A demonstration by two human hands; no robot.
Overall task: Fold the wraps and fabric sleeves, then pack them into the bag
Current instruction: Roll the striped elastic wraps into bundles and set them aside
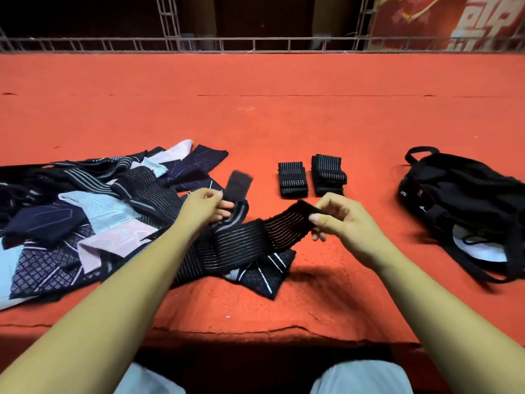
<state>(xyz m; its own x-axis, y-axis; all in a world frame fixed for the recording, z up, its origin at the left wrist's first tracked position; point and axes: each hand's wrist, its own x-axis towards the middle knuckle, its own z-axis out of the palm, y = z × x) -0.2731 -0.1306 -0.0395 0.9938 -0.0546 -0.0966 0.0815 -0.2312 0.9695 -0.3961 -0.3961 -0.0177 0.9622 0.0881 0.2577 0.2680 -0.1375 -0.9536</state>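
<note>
Right now both hands work one black elastic wrap (250, 237), stretched between them well left of the bag (460, 206). The left hand (207, 206) has its grip closed on the end farther from the bag, beside the fastening tab. The right hand (338, 220) pinches the nearer end between thumb and fingers. Held taut like this, the band probably lies flat enough to fold evenly. Two folded stacks (292, 180) sit on the red carpeted surface (284, 123) left of the bag, likely staged for packing. The unfolded pile of sleeves (85, 217) lies farthest from the bag.
</note>
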